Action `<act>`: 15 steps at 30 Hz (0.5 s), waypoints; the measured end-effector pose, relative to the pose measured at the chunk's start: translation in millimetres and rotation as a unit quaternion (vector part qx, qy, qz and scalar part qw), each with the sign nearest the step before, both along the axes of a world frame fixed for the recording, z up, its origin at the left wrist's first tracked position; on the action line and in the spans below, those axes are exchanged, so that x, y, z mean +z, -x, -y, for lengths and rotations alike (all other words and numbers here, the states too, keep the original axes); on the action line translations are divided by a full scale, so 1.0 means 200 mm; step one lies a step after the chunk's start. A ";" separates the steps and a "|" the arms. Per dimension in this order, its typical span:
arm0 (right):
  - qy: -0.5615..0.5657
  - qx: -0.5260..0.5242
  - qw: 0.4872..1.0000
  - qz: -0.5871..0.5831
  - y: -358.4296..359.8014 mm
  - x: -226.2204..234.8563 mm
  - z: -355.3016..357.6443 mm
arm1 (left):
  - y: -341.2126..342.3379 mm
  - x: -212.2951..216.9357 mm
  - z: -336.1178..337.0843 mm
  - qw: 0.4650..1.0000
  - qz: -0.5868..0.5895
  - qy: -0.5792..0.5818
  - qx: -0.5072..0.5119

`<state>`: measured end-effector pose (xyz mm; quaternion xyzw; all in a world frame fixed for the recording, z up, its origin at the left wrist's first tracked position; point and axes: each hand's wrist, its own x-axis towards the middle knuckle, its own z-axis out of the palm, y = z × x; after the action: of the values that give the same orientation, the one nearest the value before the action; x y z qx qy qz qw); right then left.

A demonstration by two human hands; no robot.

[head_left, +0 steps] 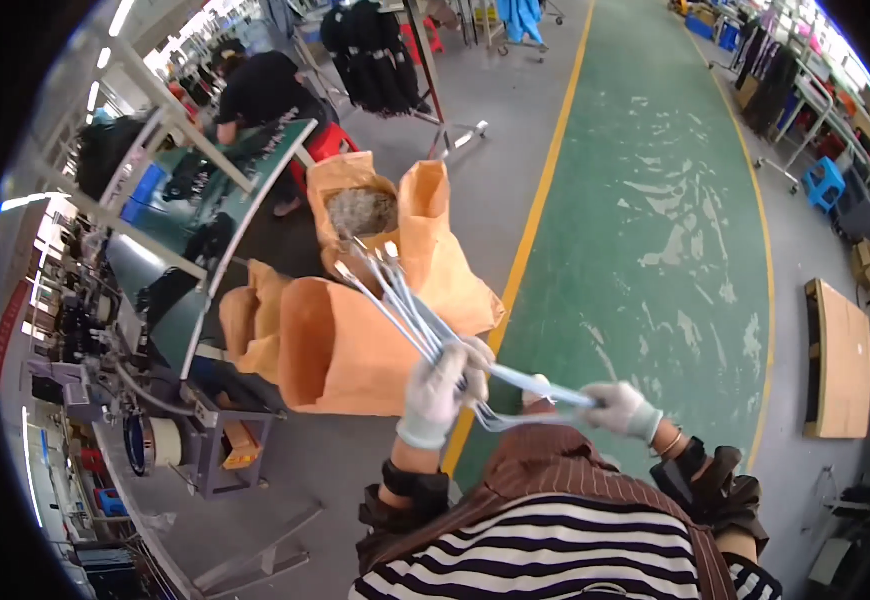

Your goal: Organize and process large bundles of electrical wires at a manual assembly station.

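Note:
A bundle of pale blue-white cables (417, 318) with small light connector ends stretches across both my hands. My left hand (437, 395), in a whitish glove, is closed around the bundle near its middle, and the connector ends fan out beyond it toward the paper bags. In a matching glove, my right hand (619, 410) grips the bundle's other end, off to the right. Between the hands one part runs nearly straight and some strands sag in a loop. An open orange-brown paper bag (370, 355) stands just left of the connector ends.
Another paper bag (340, 175) behind holds a greyish tangle; a taller bag (445, 275) leans beside it. Left is a green-topped workbench (170, 325) where a person (265, 90) bends over dark pieces. A wooden board (840, 360) stands right of the yellow-lined green walkway (645, 240).

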<state>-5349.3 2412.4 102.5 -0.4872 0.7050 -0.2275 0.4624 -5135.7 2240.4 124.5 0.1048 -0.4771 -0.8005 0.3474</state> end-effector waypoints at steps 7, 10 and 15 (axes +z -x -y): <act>0.052 -0.112 0.991 -0.049 0.99 0.26 0.65 | 0.76 0.22 0.89 0.984 -0.030 -0.084 0.154; -0.004 -0.093 0.995 -0.034 1.36 0.18 1.05 | 0.97 0.17 1.28 0.969 -0.116 -0.130 0.175; 0.108 0.060 0.992 -0.012 1.88 0.10 1.95 | 1.28 0.13 1.78 0.960 -0.010 -0.028 0.279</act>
<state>-5726.0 2022.5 122.4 -0.5784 0.6516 -0.2680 0.4112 -5391.9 1884.3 149.8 0.2350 -0.4028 -0.6858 0.5587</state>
